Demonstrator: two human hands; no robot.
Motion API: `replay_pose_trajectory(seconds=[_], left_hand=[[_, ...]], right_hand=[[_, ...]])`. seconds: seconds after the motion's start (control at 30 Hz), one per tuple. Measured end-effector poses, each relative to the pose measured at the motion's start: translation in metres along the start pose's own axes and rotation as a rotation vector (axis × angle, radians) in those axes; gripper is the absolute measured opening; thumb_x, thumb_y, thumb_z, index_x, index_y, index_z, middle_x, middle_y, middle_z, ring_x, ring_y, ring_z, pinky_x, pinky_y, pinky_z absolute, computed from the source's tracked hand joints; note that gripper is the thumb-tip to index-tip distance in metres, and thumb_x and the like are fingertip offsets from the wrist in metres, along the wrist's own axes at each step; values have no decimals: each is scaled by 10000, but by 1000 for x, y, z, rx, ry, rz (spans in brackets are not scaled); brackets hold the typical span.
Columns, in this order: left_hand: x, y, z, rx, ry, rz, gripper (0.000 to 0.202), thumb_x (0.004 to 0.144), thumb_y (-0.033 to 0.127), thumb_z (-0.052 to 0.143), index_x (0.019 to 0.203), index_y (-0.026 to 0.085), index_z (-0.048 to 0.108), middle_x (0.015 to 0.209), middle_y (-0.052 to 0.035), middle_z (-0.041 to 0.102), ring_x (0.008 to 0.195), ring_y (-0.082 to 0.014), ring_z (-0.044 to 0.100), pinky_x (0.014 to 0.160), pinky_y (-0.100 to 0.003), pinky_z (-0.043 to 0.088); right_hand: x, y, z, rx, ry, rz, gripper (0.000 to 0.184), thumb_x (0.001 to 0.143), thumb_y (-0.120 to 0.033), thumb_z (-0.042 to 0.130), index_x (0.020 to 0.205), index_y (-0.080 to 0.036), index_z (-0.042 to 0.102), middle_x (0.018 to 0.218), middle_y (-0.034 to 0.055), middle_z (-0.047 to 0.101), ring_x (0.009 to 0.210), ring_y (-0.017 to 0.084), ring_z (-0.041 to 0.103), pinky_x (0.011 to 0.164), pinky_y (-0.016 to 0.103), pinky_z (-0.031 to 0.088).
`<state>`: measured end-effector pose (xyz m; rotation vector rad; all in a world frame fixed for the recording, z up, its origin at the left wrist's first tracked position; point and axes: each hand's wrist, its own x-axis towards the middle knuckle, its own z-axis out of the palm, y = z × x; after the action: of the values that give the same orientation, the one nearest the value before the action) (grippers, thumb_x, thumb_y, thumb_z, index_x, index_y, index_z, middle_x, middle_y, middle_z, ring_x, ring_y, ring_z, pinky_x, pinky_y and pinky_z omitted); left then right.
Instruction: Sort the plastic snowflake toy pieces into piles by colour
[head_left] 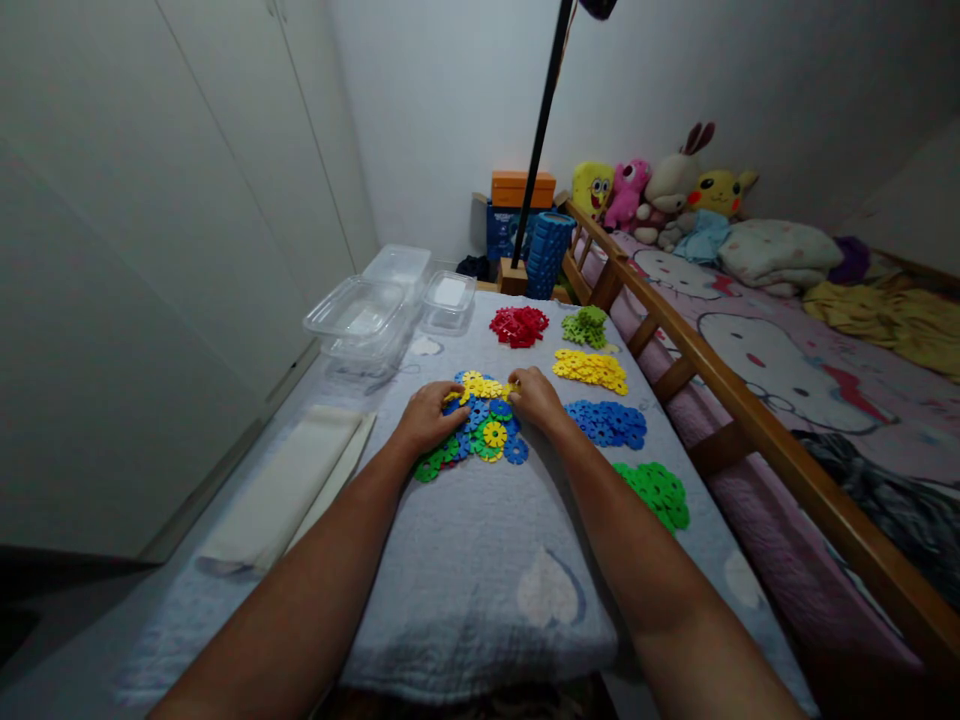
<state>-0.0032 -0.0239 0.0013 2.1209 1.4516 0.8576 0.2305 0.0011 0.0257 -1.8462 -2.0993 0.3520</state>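
A mixed pile of flower-shaped plastic building discs [480, 440], in blue, green and yellow with a little red, lies at the middle of the cloth-covered table. My left hand [431, 415] is curled in at the pile's left edge, with yellow and blue discs between its thumb and fingers. On the opposite side, my right hand [536, 397] has its fingertips closed on a yellow disc [510, 391]. Several yellow discs [480, 385] sit in a band between both hands. Parts of the pile are hidden under the left fingers.
Sorted piles lie to the right: red pieces [519, 326], light green [585, 326], yellow [590, 370], blue [606, 424] and green [654, 494]. Clear plastic containers [356, 310] and a folded cloth [289, 485] are on the left. A wooden bed rail [697, 370] borders the right side.
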Motion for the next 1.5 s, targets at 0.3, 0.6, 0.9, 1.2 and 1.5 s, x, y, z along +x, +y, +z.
replay_pose_trajectory(seconds=[0.3, 0.6, 0.9, 1.2, 1.5], left_hand=[[9, 1, 3, 87, -60, 23, 621, 870, 546, 620, 1364, 171, 609, 1490, -164, 567, 1399, -340, 503, 1188, -531, 365], [12, 13, 6, 231, -166, 76, 561, 889, 580, 609, 1366, 285, 629, 1510, -112, 556, 1418, -380, 455, 1171, -597, 327], [4, 27, 5, 209, -262, 127, 577, 825, 595, 702, 1345, 350, 653, 1514, -93, 543, 1464, -436, 381, 1172, -662, 284], [3, 35, 1, 169, -290, 198, 447, 816, 500, 734, 1235, 346, 721, 1459, -73, 591, 1421, -392, 444, 1165, -607, 333], [3, 31, 4, 81, -212, 293, 311, 898, 393, 609, 1158, 282, 738, 1290, -60, 712, 1320, -290, 556, 1161, -495, 370]], right_hand=[[13, 59, -45, 240, 153, 197, 135, 783, -136, 610, 859, -156, 720, 778, 7, 686, 715, 142, 595, 680, 234, 428], [28, 120, -72, 423, 504, 520, 198, 683, -149, 614, 841, -144, 732, 629, 5, 641, 595, 143, 581, 555, 212, 440], [25, 127, -69, 457, 606, 612, 214, 675, -157, 586, 831, -140, 731, 615, 25, 646, 639, 168, 612, 538, 206, 453], [8, 73, -40, 533, 439, 335, 212, 719, -183, 569, 869, -162, 716, 832, 32, 717, 790, 176, 651, 745, 267, 529], [-22, -6, 4, 90, 1, -134, 346, 844, -152, 631, 1180, -180, 707, 1218, 122, 686, 1152, 235, 593, 1052, 372, 424]])
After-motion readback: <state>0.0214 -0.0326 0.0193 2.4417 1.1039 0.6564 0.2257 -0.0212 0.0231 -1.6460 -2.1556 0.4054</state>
